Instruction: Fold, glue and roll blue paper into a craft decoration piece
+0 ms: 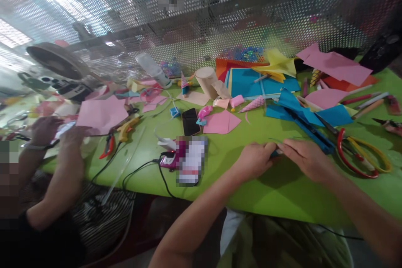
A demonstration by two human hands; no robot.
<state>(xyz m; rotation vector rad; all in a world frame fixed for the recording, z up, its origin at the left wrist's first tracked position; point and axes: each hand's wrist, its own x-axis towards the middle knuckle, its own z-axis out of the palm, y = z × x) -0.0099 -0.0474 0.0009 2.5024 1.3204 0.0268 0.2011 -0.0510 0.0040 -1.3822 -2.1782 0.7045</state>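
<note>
Both my hands meet low over the green table (251, 199), fingertips almost touching. Closed in a pinch, my left hand (256, 160) grips one side of a small blue piece (277, 152). The fingers of my right hand (300, 157) press on its other side. Most of this piece is covered by the fingers, so its kind is unclear. Just beyond my right hand lies a blue utility knife (310, 133). To the right of it rest scissors (341, 144) with red and yellow handles. Cut blue paper (290, 102) is behind the knife.
Left of my hands lie a phone (192, 161), a dark phone (190, 122) and pink paper (221, 122). A wooden-looking roll (205, 79) and stacked coloured sheets (246, 83) stand farther back. At left, a co-worker's hands (70, 130) work near a yellow glue gun (128, 129) and cables.
</note>
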